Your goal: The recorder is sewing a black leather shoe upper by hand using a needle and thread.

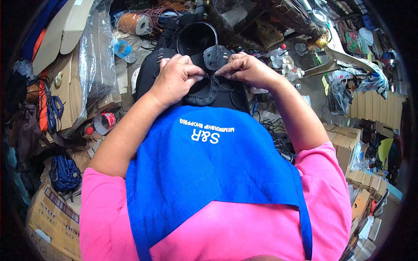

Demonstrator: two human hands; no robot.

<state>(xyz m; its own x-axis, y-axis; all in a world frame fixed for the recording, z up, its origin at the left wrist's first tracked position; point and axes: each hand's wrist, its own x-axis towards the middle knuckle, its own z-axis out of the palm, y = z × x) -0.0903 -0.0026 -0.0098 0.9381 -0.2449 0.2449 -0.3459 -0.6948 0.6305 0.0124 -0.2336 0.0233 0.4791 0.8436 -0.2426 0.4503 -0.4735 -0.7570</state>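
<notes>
Left hand [178,74] and right hand [244,69] are both pinched closed; what is between their fingers, I cannot tell. The black tab [211,58] lies between them, beyond the apron [183,148]. With uneven pulling, the braid [203,99] may pucker, or a pinch may slip.

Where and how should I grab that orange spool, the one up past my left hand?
Probably around the middle of the orange spool, coming from above with your left hand, the nearer one. The spool lies on its side with its pale round end facing right, so the curved body should suit a wrapped grip.
</notes>
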